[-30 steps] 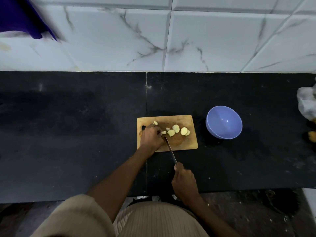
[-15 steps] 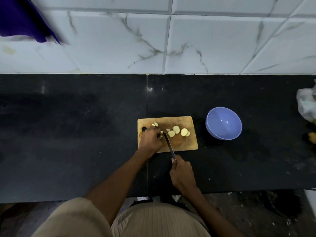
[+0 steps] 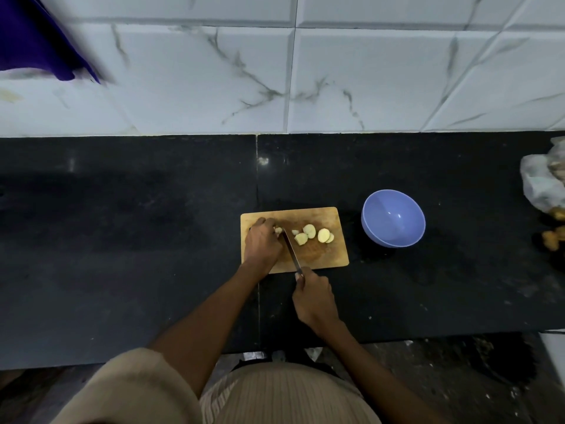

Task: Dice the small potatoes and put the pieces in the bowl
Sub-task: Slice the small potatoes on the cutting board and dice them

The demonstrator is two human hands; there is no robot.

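While the left hand [image 3: 263,242] lies curled over a piece of potato [image 3: 278,231] at the left end of the cutting board [image 3: 318,255], its grip clenched on that piece so that only a pale sliver shows past the fingers, the right hand [image 3: 313,296] keeps its grip wrapped round the handle of a knife [image 3: 292,250]. The blade runs from the near edge of the board up and to the left, its tip right beside the held piece and the left fingers.

To the right of the blade, a few cut potato slices [image 3: 309,231] lie loose in a short row across the middle of the board. They are pale yellow on the cut faces, rounded in outline, and of uneven size; the two at the right end overlap, and a small scrap sits nearest the knife. They look like thick slices and halves more than small cubes.

The board is light wood with a darker, damp-looking patch in its middle, and it rests on the black counter [image 3: 122,240]. Just to its right, apart from it, stands a lavender-blue bowl [image 3: 393,218], with no pieces visible inside.

At the far right edge of the counter lies a crumpled plastic bag [image 3: 541,185], with some brownish lumps [image 3: 553,237] near it, too blurred to identify. White marbled wall tiles [image 3: 367,81] rise behind, and a purple cloth [image 3: 33,41] hangs at the top left.
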